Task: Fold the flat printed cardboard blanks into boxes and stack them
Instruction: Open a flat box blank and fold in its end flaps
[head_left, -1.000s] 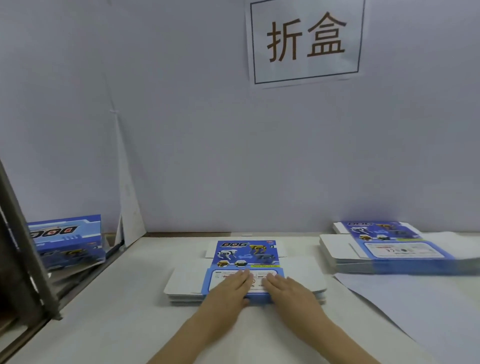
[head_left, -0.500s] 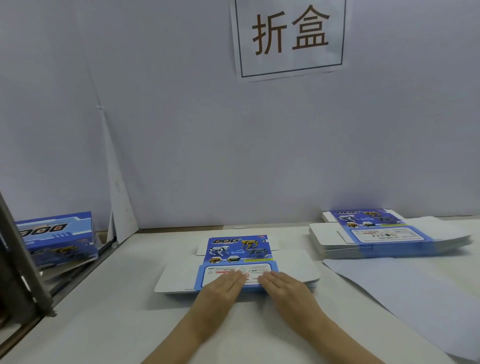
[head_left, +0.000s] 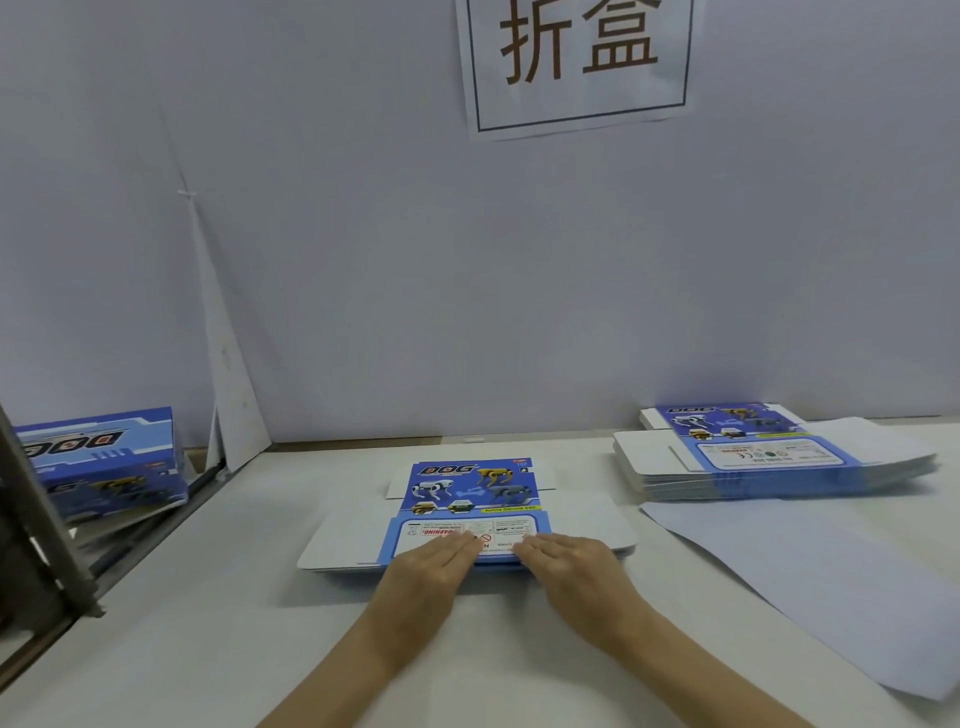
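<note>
Change: none; hands stay on the blank (head_left: 470, 499).
Left hand (head_left: 431, 566): fingers straight, pressing near edge.
Right hand (head_left: 571, 566): same, alongside.
Spare stack (head_left: 769, 457): far right.

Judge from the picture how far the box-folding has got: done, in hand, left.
Done: folded boxes sit at the far left. In hand: the left hand and right hand lie flat on the near edge of an unfolded blank. Left: folding it, plus the pile of blanks at the right.
</note>
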